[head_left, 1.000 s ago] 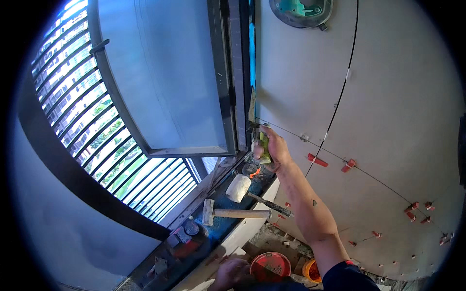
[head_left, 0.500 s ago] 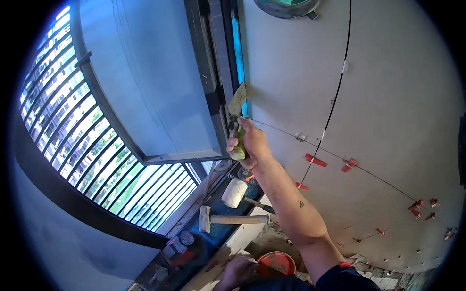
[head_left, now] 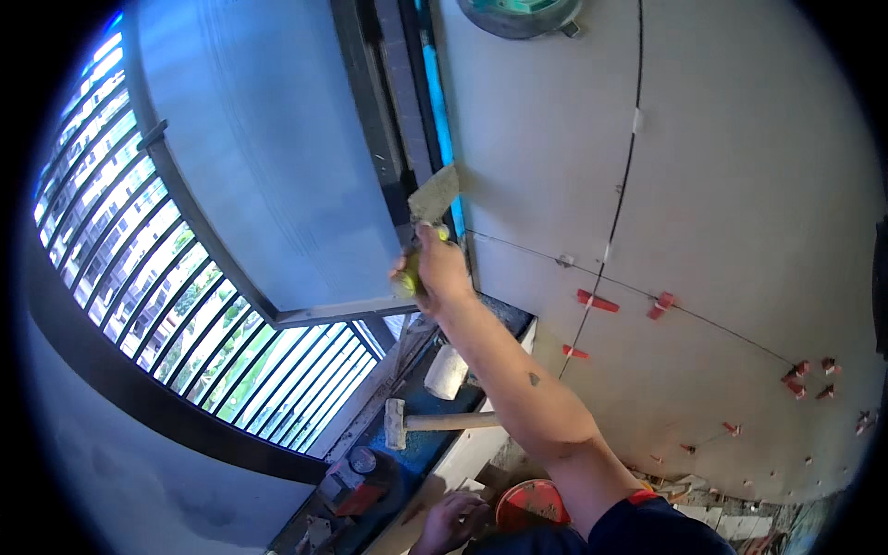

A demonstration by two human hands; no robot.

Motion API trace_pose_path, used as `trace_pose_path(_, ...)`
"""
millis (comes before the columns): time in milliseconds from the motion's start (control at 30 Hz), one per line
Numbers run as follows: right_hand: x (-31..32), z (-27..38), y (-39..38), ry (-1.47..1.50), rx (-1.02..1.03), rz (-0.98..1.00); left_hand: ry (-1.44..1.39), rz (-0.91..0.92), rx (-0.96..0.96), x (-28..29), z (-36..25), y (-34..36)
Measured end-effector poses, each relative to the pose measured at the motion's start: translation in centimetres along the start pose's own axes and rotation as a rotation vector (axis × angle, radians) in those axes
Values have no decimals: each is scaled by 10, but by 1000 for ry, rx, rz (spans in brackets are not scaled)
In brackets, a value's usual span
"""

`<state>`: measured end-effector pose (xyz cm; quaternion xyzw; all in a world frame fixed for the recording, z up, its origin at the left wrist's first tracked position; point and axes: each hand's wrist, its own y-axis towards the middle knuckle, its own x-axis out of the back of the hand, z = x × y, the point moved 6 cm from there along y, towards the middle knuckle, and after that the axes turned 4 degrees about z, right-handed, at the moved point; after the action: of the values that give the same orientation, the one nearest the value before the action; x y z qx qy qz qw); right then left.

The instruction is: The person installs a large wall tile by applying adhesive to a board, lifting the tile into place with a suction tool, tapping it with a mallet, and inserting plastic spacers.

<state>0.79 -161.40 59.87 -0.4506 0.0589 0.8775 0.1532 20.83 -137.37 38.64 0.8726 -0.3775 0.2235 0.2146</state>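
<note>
1. The right hand [head_left: 442, 271] is clamping its fingers around the yellow-green handle of the trowel [head_left: 433, 196], near the window frame [head_left: 398, 120].
2. The trowel is leaning over: its blade was pointing nearly straight up 0.5 s ago and is now slanting to the upper right.
3. That change is putting the tip across the blue strip [head_left: 438, 111] beside the wall [head_left: 740, 185]; whether they are touching, I cannot tell.
4. The right forearm [head_left: 509, 370] is now hiding most of the white-headed mallet's [head_left: 447, 373] handle; 1 wooden-handled hammer [head_left: 451, 422] is lying beside it on the sill [head_left: 413, 462].
5. The left hand [head_left: 453, 521] is hanging low near the red bucket [head_left: 502, 501], fingers curled; I cannot tell whether it is gripping anything.
</note>
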Motion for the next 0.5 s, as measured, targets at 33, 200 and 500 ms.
trace_pose_path(33,-2,0,0,-62,29,20,18,-22,9,2,-1,-3)
trace_pose_path(200,3,7,-2,9,-15,14,-95,-101,47,11,-18,-15)
trace_pose_path(500,22,30,-11,56,-178,25,42,9,140,14,-12,-26)
